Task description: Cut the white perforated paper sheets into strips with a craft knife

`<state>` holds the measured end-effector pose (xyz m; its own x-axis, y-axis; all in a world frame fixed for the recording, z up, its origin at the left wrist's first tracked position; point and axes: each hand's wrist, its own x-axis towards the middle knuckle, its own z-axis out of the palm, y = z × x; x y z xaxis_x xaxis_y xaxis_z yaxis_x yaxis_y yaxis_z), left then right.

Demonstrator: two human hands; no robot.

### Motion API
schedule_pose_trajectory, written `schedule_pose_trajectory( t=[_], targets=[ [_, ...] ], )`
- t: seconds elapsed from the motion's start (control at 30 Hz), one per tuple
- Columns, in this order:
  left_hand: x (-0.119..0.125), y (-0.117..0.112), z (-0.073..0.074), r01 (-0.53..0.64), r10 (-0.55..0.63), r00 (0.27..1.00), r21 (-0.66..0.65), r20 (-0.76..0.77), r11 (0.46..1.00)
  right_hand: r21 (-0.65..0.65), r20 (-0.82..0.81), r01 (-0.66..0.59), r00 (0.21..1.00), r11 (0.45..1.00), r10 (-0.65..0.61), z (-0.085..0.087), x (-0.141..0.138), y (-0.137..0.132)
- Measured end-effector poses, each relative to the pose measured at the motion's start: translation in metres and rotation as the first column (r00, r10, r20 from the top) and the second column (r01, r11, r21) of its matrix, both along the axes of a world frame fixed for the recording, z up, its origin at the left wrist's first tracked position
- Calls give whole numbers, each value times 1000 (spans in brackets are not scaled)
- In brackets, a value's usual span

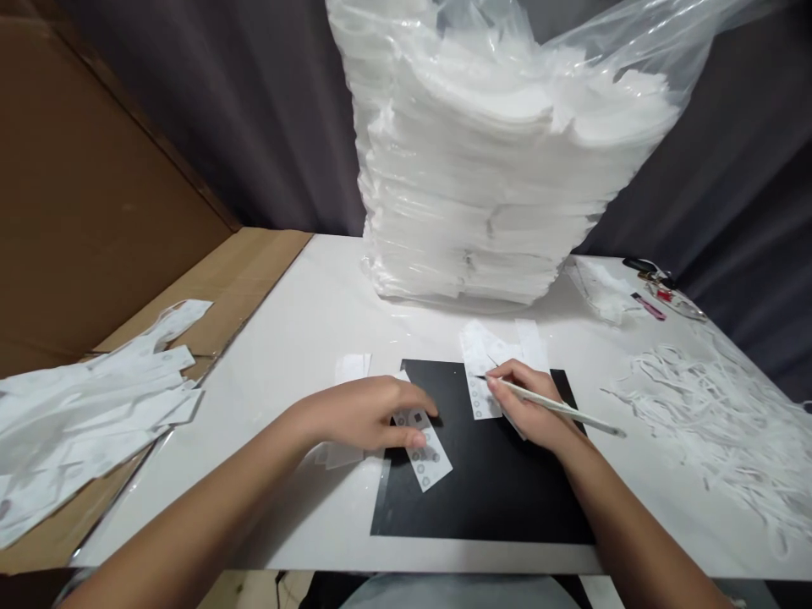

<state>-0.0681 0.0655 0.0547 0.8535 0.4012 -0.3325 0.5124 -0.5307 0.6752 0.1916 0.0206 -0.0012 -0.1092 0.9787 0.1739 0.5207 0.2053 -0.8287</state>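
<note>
My left hand hovers over or rests on a white printed strip with grey circles and a small dark square. Its thumb and fingers are apart, with the strip visible between them; whether they press on it I cannot tell. In my right hand is a slim, white, pen-like tool, its thin dark tip pointing left. That tip meets or hovers just above a second printed strip. Both strips lie partly over a black mat. More white pieces lie behind my right hand.
A large clear bag of stacked white sheets stands at the back. Many strips are heaped on cardboard at left. Thin white offcuts spread over the right side, with small tools behind. Pieces lie beneath my left wrist.
</note>
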Motion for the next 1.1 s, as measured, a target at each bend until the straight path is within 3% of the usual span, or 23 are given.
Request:
schedule_pose_trajectory(
  t=[0.1, 0.2, 0.3, 0.5, 0.93, 1.03, 1.1],
  targets=[
    [3, -6, -24, -14, 36, 991, 174, -127, 985, -47, -154, -305, 943, 951, 295, 4, -13, -10],
    [8, -9, -46, 24, 27, 977, 234, -212, 972, -167, -182, -487, 870, 857, 459, -1, -22, -27],
    [13, -6, -61, 54, -2, 985, 300, -172, 952, -263, -127, -485, 874, 834, 469, -14, -24, -42],
    [12, 3, -75, 20, -26, 1000, 476, 7, 879, -160, -97, -466, 885, 870, 456, -29, -22, -48],
    [10, -8, -76, 20, -11, 1000, 449, -23, 893, -88, -36, -490, 871, 867, 489, -29, -24, -48],
    [11, -9, -76, 16, -12, 1000, 452, -11, 892, 15, 70, -525, 850, 851, 523, -25, -29, -49],
    [11, -9, -77, 7, -9, 1000, 453, 1, 892, 129, 231, -544, 830, 829, 508, -24, -34, -54]
  ],
)
